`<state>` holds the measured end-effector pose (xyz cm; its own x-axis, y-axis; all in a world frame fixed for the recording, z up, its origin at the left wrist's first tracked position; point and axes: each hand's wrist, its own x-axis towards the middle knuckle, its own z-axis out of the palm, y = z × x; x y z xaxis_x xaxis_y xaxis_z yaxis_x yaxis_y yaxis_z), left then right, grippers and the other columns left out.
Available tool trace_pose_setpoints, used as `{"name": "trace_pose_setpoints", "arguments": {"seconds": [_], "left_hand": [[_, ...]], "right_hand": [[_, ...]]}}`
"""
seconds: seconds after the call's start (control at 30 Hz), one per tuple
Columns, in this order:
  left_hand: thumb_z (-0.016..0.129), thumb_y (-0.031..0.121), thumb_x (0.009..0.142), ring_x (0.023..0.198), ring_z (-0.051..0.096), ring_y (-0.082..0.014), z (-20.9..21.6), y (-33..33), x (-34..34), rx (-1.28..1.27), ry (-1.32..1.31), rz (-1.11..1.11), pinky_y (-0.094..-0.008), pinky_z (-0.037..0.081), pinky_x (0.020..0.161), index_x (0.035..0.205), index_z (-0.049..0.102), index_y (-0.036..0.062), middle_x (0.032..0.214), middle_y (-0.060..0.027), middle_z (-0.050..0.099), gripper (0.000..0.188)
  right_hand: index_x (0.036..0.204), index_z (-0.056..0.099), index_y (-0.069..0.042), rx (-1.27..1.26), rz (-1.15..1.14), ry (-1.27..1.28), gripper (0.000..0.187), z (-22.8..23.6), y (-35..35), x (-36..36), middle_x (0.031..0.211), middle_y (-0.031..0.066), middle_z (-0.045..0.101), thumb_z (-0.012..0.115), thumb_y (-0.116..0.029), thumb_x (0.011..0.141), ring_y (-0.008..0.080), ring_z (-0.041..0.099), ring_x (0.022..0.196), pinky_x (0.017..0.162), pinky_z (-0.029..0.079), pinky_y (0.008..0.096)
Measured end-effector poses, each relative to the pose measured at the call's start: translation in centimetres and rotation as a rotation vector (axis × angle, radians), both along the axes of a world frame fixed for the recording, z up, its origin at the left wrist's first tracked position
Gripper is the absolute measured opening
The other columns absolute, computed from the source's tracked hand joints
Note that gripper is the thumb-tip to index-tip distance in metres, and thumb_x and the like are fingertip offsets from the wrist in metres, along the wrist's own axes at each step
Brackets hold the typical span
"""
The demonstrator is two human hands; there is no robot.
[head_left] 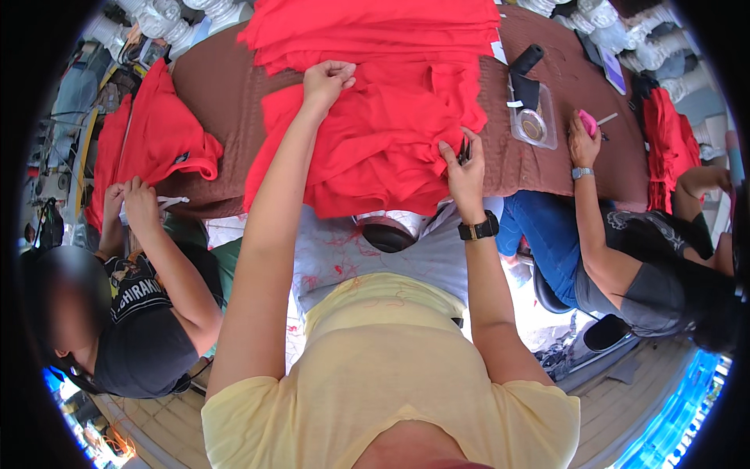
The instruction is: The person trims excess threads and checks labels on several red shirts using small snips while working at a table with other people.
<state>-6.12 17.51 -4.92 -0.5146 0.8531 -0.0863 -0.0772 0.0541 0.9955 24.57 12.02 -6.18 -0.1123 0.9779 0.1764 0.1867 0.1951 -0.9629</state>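
A crumpled red garment [383,141] lies in front of me across the table's near edge. Over its far left part is my left hand [328,84], fingers pinched together; whatever is between them is too small to make out. My right hand [466,173] rests at the garment's right edge, closed around a small dark tool that looks like thread snips [466,148]. Fingers cover most of that tool. Just beyond the garment sits a stack of folded red fabric [367,35].
A brown quilted cloth [211,86] covers the table. To the right stands a clear plastic tray [547,117] with a black cylinder [526,60] by it. Co-workers sit on both sides; the left one handles red fabric [168,133], the right one's hand [583,142] holds something pink.
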Motion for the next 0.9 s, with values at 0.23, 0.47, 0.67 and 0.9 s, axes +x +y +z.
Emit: {"name": "trace_pose_setpoints", "arguments": {"seconds": [0.23,0.47,0.67,0.9], "left_hand": [[0.079,0.009,0.081,0.081,0.069,-0.0313,-1.7,1.7,2.0,0.052,0.991,-0.013,-0.0420,0.055,0.072,0.090,0.075,0.0012,0.088,-0.0191,0.068,0.013],[0.073,0.008,0.087,0.079,0.067,-0.0338,-3.2,3.4,1.0,0.022,0.595,0.106,-0.0418,0.053,0.073,0.087,0.070,-0.0043,0.087,-0.0202,0.066,0.013],[0.073,0.006,0.084,0.078,0.067,-0.0329,-2.4,1.9,2.2,0.245,0.836,-0.124,-0.0428,0.052,0.072,0.088,0.072,0.0014,0.084,-0.0157,0.066,0.006],[0.068,0.017,0.091,0.084,0.068,-0.0306,-3.2,2.9,4.2,-0.073,1.091,-0.050,-0.0440,0.052,0.075,0.102,0.073,0.0037,0.089,-0.0141,0.068,0.017]], "right_hand": [[0.127,0.055,0.001,0.000,-0.016,-0.008,0.046,0.4,-0.2,-0.3,0.113,0.0142,0.063,0.075,-0.014,0.088,0.0205,0.060,0.104,0.092,0.047,0.0322],[0.128,0.055,0.001,0.001,-0.014,-0.015,0.047,0.0,0.0,-0.4,0.111,0.0127,0.063,0.075,-0.014,0.089,0.0192,0.059,0.103,0.093,0.047,0.0316],[0.127,0.055,0.002,0.025,-0.030,0.008,0.047,0.2,-0.1,-0.5,0.107,0.0094,0.063,0.076,-0.014,0.088,0.0153,0.058,0.096,0.088,0.047,0.0293],[0.128,0.055,0.001,0.016,-0.056,-0.039,0.047,0.3,-0.3,-0.3,0.109,0.0092,0.062,0.076,-0.015,0.089,0.0166,0.057,0.098,0.089,0.047,0.0294]]}}
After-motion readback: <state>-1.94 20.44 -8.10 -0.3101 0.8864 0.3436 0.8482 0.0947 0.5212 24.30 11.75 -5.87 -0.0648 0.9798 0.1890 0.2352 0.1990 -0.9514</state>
